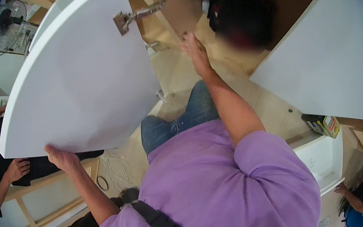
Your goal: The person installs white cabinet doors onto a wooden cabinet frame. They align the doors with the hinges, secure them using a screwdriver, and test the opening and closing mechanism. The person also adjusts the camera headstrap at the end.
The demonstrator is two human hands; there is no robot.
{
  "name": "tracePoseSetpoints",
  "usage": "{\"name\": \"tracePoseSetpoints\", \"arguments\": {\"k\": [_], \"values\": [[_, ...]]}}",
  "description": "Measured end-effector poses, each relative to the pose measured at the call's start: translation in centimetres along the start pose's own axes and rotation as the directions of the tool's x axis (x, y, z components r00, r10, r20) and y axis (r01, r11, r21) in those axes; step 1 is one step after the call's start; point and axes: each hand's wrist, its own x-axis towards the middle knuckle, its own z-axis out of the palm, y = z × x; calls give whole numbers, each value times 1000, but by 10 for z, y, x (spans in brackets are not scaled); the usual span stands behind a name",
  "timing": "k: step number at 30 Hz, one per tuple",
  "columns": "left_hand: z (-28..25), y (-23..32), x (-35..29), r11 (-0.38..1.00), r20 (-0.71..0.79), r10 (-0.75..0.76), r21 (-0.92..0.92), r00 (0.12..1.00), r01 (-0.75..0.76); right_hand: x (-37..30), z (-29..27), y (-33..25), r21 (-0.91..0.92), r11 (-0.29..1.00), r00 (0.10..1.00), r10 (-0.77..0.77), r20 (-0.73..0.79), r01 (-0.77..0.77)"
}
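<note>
Door [80,76]: at left, tilted, with hinge [122,22] poking out toward wood frame [168,24].
Left hand [65,160]: clamped on door's near edge, with some fingers hidden.
Right hand [196,54]: off the door, near the frame, with fingers bunched; cannot tell if pinching something small.
Slip: could drop or swing, being big and seen held by just one hand.
Bump: might knock hinge on frame if tipped too far.
Other person's hand [19,169]: just past door's near edge; could get hit after a slip.
</note>
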Motion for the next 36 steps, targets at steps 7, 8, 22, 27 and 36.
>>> {"name": "tracePoseSetpoints", "arguments": {"k": [7, 8, 22, 27, 36], "values": [[33, 56, -18, 986, -43, 124, 118, 991, -118, -85, 43, 202, -854, 516, 824, 458, 335, 61], [47, 75, -22, 984, -41, 129, 128, 991, -123, -77, 59, 197, -839, 525, 826, 405, 391, 140], [6, 113, -27, 1000, -115, 30, -1, 993, -31, 3, 40, 127, -455, 337, 224, 544, 809, 824], [-11, 106, -30, 993, -21, 92, -76, 996, -94, 16, 56, 22, -95, 948, 847, -223, 483, 304], [23, 89, -44, 992, -91, 42, -114, 995, -52, -56, 157, -188, 168, 808, 826, -555, -101, 564]]}}
